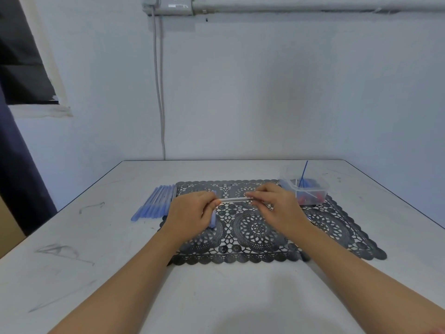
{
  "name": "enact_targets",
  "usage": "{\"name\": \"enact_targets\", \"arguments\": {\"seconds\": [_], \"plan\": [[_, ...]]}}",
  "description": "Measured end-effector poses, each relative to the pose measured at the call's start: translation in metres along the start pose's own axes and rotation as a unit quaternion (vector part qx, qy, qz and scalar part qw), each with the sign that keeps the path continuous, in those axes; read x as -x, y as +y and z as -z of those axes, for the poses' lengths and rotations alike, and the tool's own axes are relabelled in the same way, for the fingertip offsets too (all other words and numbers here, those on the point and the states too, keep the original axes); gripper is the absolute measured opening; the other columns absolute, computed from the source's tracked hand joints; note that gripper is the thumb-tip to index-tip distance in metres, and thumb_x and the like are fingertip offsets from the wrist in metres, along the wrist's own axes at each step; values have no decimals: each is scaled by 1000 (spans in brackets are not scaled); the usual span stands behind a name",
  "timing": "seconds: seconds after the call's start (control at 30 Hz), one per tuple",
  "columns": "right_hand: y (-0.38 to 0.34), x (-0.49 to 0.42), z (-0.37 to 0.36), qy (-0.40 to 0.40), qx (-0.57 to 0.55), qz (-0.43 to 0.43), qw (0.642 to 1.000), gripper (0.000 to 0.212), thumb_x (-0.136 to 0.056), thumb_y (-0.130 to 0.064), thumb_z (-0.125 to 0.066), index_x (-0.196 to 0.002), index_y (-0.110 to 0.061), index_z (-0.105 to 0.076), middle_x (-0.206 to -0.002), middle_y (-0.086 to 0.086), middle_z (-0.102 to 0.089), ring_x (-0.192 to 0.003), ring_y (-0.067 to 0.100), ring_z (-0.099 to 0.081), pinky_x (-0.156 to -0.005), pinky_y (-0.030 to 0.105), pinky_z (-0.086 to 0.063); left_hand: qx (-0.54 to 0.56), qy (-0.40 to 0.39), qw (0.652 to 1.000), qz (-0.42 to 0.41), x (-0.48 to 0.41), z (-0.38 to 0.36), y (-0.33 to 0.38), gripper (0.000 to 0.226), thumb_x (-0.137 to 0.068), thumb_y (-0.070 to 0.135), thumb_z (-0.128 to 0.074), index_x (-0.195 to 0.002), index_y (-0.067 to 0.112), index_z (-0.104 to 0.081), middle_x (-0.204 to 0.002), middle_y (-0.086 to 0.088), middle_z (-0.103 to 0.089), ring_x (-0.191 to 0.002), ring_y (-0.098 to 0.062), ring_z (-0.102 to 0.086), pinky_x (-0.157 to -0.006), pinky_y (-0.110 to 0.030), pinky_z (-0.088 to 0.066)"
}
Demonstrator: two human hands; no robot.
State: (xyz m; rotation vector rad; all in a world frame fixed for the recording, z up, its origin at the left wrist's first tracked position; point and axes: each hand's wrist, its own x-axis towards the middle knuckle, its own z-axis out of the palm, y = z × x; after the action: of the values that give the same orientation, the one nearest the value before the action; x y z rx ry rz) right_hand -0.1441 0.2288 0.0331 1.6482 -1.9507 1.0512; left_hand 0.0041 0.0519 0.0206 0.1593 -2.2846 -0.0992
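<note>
Above a black lace placemat (265, 235), both hands hold a clear pen barrel (233, 200) level between them. My left hand (192, 213) pinches its left end and also keeps a blue pen cap (213, 220) tucked under its fingers. My right hand (272, 203) pinches the barrel's right end with its fingertips. A row of several assembled blue pens (155, 203) lies on the table just left of the mat.
A clear plastic box (305, 190) with blue and red pen parts stands at the mat's far right corner, a thin blue refill (304, 172) sticking up from it. The white table (96, 261) meets a wall at the back; a cable hangs down it.
</note>
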Motion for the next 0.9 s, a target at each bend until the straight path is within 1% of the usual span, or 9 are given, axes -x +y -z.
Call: {"name": "enact_targets", "arguments": {"seconds": [0.1, 0.23, 0.3, 0.37, 0.5, 0.57, 0.63, 0.73, 0.9], "plan": [[1, 0, -2, -23, 3, 1, 1000, 25, -80, -4, -64, -104, -6, -70, -85, 5, -60, -72, 10, -53, -70, 9, -40, -3, 2, 1000, -1, 0, -1, -2, 37, -93, 43, -37, -76, 22, -63, -57, 12, -55, -50, -4, -48, -42, -23, -42], [-1, -1, -1, -39, 9, -3, 999, 23, -81, -16, -61, -95, -2, -72, -82, 7, -63, -72, 8, -52, -75, 9, -38, -3, -2, 1000, -14, 0, 0, -1, 38, -93, 42, -37, -77, 21, -64, -58, 11, -55, -50, -5, -48, -42, -26, -43], [-2, -2, 0, -40, 22, 0, 999, 22, -81, -16, -60, -91, -3, -73, -81, 7, -65, -71, 11, -56, -71, 11, -41, -1, -5, 1000, -18, -1, -1, 0, 38, -93, 42, -37, -77, 20, -64, -58, 11, -56, -50, -5, -48, -43, -25, -43], [-3, -2, 0, -43, 38, 9, 998, 21, -81, -14, -58, -90, -3, -73, -81, 7, -67, -71, 16, -61, -71, 19, -47, 0, -6, 1000, -12, 0, 0, 0, 38, -93, 43, -37, -79, 21, -65, -59, 12, -56, -51, -4, -48, -44, -23, -42], [0, 0, 1, -67, 65, 16, 996, 20, -86, -6, -55, -101, -2, -68, -90, 8, -67, -83, 20, -62, -78, 20, -42, 1, -6, 1000, -3, 0, 1, -1, 36, -92, 43, -38, -79, 23, -65, -59, 13, -56, -52, -2, -48, -46, -18, -39], [1, 0, 2, -87, 86, 29, 992, 21, -85, -3, -55, -103, -4, -66, -92, 8, -66, -85, 22, -62, -75, 23, -45, 4, -9, 1000, -2, 0, 2, -1, 36, -92, 42, -38, -76, 22, -64, -57, 14, -52, -51, -2, -46, -46, -14, -35], [0, 0, 5, -100, 101, 49, 989, 24, -84, -9, -49, -100, -6, -67, -88, 6, -66, -79, 20, -63, -68, 23, -48, 5, -12, 1000, -2, 0, 2, -2, 38, -92, 43, -38, -73, 21, -63, -55, 13, -50, -50, -1, -45, -46, -15, -35], [1, 0, 8, -119, 99, 66, 986, 35, -84, -19, -38, -98, -7, -67, -83, 2, -66, -73, 16, -62, -63, 19, -44, 11, -21, 1000, 1, 1, 1, -2, 39, -91, 43, -37, -72, 21, -62, -54, 12, -49, -49, -2, -44, -46, -14, -32], [4, -2, 10, -134, 78, 67, 986, 28, -81, -5, -51, -104, -7, -68, -84, 4, -67, -74, 19, -63, -68, 22, -45, 16, -30, 999, 7, 3, 1, -3, 39, -92, 43, -36, -72, 21, -61, -53, 10, -50, -49, -5, -44, -45, -13, -29]]}}
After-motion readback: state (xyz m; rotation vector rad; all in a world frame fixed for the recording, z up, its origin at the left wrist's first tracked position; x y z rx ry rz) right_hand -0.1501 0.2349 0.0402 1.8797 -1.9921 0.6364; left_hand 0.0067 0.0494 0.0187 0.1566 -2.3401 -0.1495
